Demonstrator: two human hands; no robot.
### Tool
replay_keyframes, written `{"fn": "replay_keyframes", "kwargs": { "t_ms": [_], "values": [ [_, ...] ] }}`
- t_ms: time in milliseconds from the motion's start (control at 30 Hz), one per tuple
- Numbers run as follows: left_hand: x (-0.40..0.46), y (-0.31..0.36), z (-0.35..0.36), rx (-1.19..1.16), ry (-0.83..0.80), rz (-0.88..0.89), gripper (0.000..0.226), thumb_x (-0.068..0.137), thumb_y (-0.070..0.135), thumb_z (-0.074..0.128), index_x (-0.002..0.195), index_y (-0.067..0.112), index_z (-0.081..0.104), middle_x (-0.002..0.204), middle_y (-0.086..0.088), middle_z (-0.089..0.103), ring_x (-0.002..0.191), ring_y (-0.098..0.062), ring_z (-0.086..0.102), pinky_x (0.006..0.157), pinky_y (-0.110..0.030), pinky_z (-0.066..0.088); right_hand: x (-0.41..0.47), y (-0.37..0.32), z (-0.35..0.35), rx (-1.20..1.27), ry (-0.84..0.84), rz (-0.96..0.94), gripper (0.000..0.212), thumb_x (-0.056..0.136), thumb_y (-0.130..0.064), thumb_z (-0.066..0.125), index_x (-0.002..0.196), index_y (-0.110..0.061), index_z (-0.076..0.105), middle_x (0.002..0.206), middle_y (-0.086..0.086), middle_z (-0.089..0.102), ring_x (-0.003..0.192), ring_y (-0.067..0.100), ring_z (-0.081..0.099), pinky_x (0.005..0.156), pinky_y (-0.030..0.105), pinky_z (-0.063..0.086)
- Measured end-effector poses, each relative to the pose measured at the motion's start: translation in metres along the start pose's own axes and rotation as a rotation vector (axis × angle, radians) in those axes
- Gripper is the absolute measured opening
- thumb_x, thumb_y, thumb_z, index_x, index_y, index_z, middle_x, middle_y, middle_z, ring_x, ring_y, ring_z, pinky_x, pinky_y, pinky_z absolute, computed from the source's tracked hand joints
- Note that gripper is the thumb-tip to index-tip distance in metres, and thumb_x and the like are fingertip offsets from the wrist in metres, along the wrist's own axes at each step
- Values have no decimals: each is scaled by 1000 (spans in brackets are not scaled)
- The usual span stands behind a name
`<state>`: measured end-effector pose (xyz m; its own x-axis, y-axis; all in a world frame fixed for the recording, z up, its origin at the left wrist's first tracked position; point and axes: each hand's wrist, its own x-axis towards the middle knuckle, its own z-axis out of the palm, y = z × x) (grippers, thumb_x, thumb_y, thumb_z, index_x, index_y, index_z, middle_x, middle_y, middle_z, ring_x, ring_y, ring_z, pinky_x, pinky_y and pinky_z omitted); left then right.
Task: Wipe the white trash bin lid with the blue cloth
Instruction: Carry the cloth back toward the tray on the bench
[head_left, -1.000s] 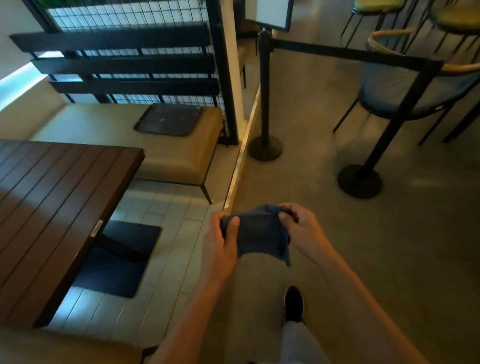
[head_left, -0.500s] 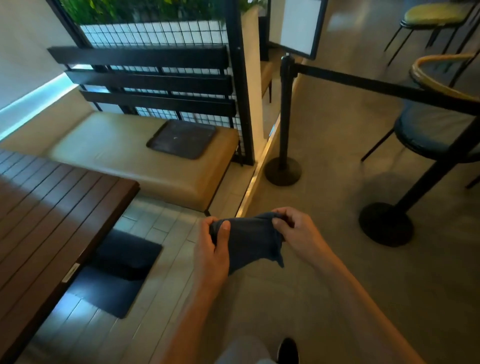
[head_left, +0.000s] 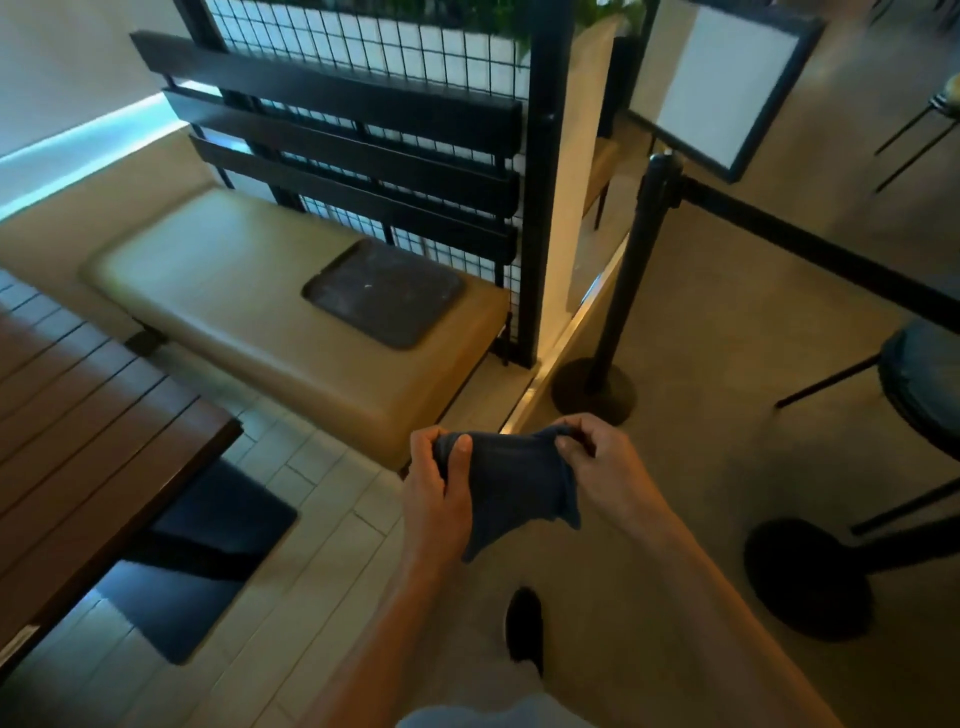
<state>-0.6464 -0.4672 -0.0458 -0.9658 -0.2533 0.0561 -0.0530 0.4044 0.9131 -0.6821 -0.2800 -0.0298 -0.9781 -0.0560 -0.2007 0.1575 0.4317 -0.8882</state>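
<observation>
I judge this the carrying step: no white trash bin lid shows anywhere in my view, so the next move calls for finding it. At seven o'clock of the crumpled dark blue cloth (head_left: 511, 486), my left hand (head_left: 435, 486) curls round its edge, thumb on top. At two o'clock, my right hand (head_left: 597, 467) pinches the upper corner, the cloth hanging between them above the floor.

The single head camera looks forward and steeply down, near the hands at lower centre; the frame edges seem slightly blurred.
</observation>
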Motion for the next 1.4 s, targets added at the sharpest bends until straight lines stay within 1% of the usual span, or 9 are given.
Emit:
{"fn": "replay_keyframes", "kwargs": {
  "t_ms": [100, 233, 400, 633, 833, 967, 1100, 1200, 1400],
  "values": [
    [55, 8, 20, 15, 49, -15, 15, 102, 40, 46, 112, 28, 45, 92, 7, 58, 84, 0, 59, 70, -16, 49, 59, -9, -12, -9, -27, 7, 14, 100, -22, 53, 106, -31, 61, 105, -7, 62, 101, 9, 59, 86, 31, 50],
    [116, 23, 36, 8, 100, -43, 9, 103, 33, 47, 109, 28, 43, 90, 7, 54, 82, 6, 56, 69, -9, 45, 128, -25, -24, -39, -55, -32, 13, 101, -23, 52, 108, -30, 61, 107, -7, 61, 100, 6, 57, 80, 23, 45],
    [182, 32, 54, -1, 190, -74, 14, 104, 30, 49, 113, 19, 48, 91, 11, 54, 85, 10, 55, 72, -7, 43, 205, -39, -31, -28, -133, -55, 14, 100, -25, 52, 108, -34, 61, 109, -11, 61, 106, 7, 57, 92, 34, 50],
    [245, 40, 78, 45, 318, -164, 4, 104, 36, 46, 104, 33, 43, 88, 11, 54, 81, 11, 54, 69, -8, 44, 303, -51, -36, -38, -290, -100, 15, 100, -24, 52, 108, -31, 62, 109, -10, 62, 106, 8, 57, 95, 38, 51],
    [288, 55, 111, 48, 443, -271, 9, 104, 38, 45, 96, 42, 42, 92, 13, 55, 85, 10, 55, 70, -13, 45, 368, -63, -54, -49, -413, -157, 13, 102, -26, 50, 106, -33, 60, 107, -13, 60, 103, 3, 55, 82, 23, 46],
    [318, 59, 128, 40, 508, -298, 2, 104, 38, 46, 102, 39, 44, 92, 11, 57, 85, 7, 56, 72, -18, 46, 411, -70, -64, -64, -491, -203, 13, 102, -25, 50, 106, -33, 59, 106, -13, 60, 103, 4, 56, 86, 26, 48],
    [349, 56, 135, 40, 560, -342, 15, 104, 40, 45, 112, 27, 47, 94, 10, 57, 85, 11, 54, 68, -9, 43, 452, -80, -60, -70, -554, -210, 14, 102, -24, 49, 109, -29, 59, 105, -14, 60, 100, 1, 56, 77, 17, 43],
    [374, 49, 132, 31, 582, -385, 22, 104, 43, 44, 117, 25, 47, 96, 11, 56, 86, 13, 53, 68, -14, 42, 483, -87, -45, -78, -595, -217, 14, 103, -24, 48, 110, -27, 59, 104, -12, 61, 99, 1, 56, 75, 18, 43],
    [433, 19, 119, 19, 624, -388, 19, 104, 40, 46, 115, 25, 49, 95, 12, 54, 86, 14, 53, 72, -7, 42, 547, -101, -1, -83, -628, -255, 13, 102, -18, 48, 106, -25, 59, 104, -6, 62, 99, 7, 58, 75, 19, 44]
  ]
}}
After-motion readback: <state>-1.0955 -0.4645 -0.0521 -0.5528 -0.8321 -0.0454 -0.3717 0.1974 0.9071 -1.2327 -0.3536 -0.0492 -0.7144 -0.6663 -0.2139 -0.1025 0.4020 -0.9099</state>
